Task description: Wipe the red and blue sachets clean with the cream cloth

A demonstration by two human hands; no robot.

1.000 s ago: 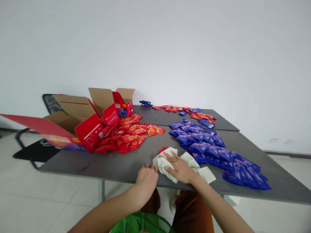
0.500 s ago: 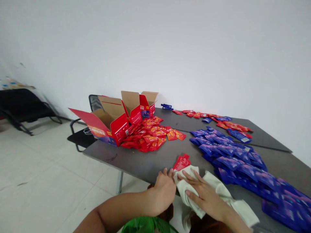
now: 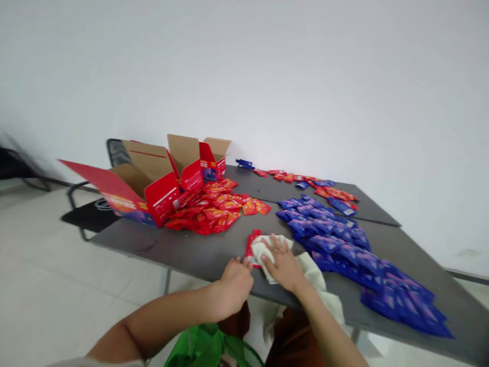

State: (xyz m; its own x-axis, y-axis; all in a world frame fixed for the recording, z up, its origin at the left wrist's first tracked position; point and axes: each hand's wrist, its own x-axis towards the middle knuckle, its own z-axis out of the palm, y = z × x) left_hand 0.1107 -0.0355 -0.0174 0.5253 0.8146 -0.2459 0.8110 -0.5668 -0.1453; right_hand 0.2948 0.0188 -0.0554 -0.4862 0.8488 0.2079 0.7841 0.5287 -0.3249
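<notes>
A red packet lies near the front edge of the dark table. My left hand is closed, its fingertips pinching the packet's near end. A white cloth covers the packet's right part, so much of that side is hidden. With fingers partly spread and thumb apart, my right hand grips the bunched cloth and presses it down on the packet. The loose end of the cloth trails past my right wrist and over the table edge.
Red open cartons stand at the left beside a heap of red-orange sachets. Overlapping rows of blue sachets stretch along the right. More red sachets lie at the back near the wall. A black chair stands beyond the left end.
The view has turned right. My right hand and the cloth have moved up over the red packet, covering its right part. The left hand stays at the packet's near end.
</notes>
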